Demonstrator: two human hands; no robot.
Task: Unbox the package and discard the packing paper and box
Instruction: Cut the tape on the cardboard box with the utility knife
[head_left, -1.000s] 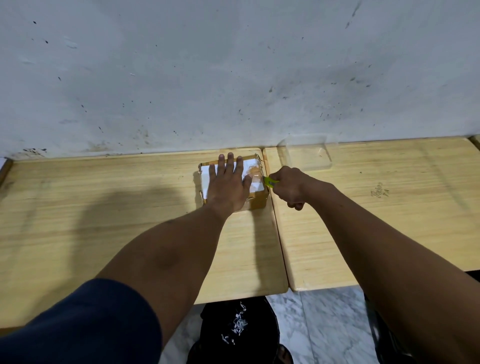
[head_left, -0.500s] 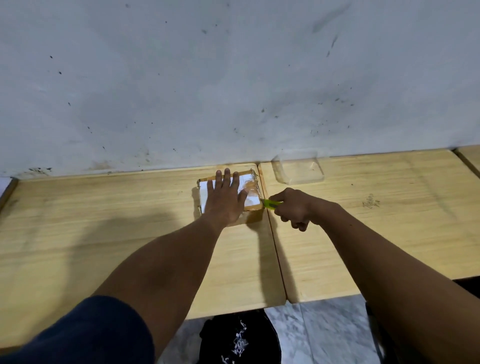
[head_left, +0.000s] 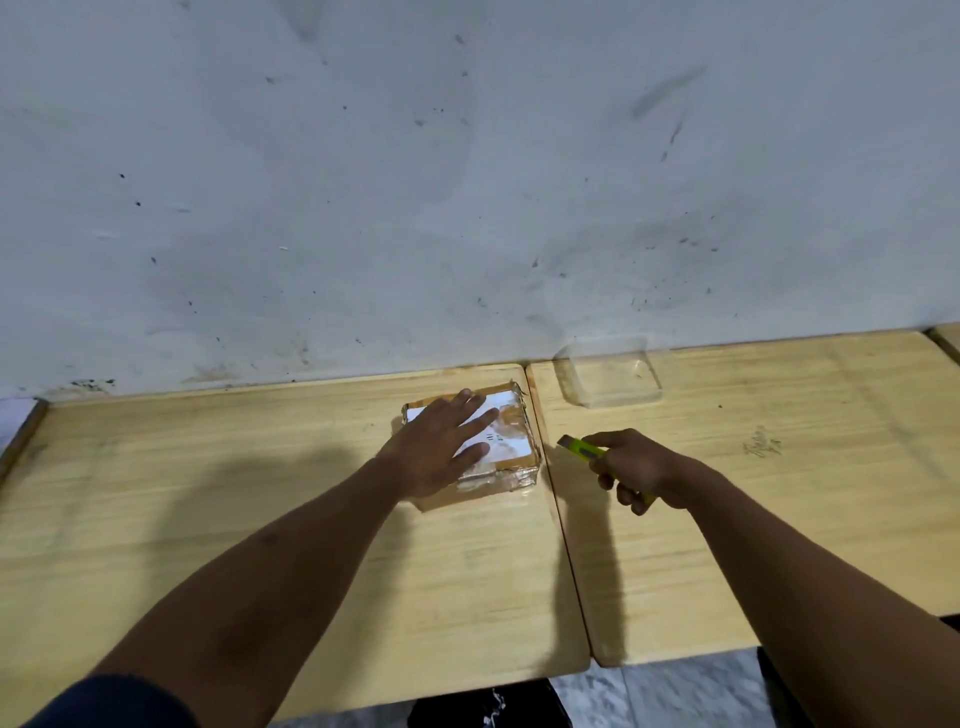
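A small brown cardboard package (head_left: 511, 457) with a white label and clear tape lies on the left wooden table (head_left: 208, 519), close to its right edge. My left hand (head_left: 441, 447) rests flat on top of the package, fingers spread. My right hand (head_left: 639, 467) is closed around a yellow-green box cutter (head_left: 579, 449). The cutter's tip points left and sits a short way off the package's right side, not touching it.
A second wooden table (head_left: 779, 493) abuts on the right, with a narrow seam between the two. A clear plastic tray (head_left: 608, 376) sits at its back-left corner by the stained white wall. Marble floor and a black object (head_left: 483, 709) show below the front edges.
My right hand has pulled the cutter back and to the right, away from the package's right edge. My left hand has turned, its fingers now angled right. The view has tilted.
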